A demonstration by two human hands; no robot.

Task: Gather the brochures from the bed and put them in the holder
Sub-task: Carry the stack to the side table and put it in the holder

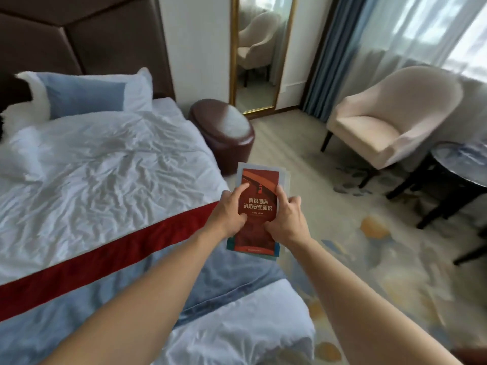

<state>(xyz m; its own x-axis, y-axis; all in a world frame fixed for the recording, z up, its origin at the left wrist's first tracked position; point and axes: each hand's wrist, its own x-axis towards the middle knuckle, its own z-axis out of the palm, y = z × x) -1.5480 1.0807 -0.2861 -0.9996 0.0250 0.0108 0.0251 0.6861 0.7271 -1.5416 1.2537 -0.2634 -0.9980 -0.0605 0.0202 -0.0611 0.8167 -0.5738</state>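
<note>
Several stacked paper brochures [259, 177], topped by a red cover with pale Chinese lettering reading 宾馆酒店 消防安全知识, are held beside the corner of the white-sheeted bed [105, 167]. Left hand [232, 209] and right hand [286, 217] each grip a side, thumbs on the cover.

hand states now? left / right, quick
Left hand: closed on the stack of brochures, thumb on the red cover.
Right hand: closed on the same stack, from its right edge.
</note>
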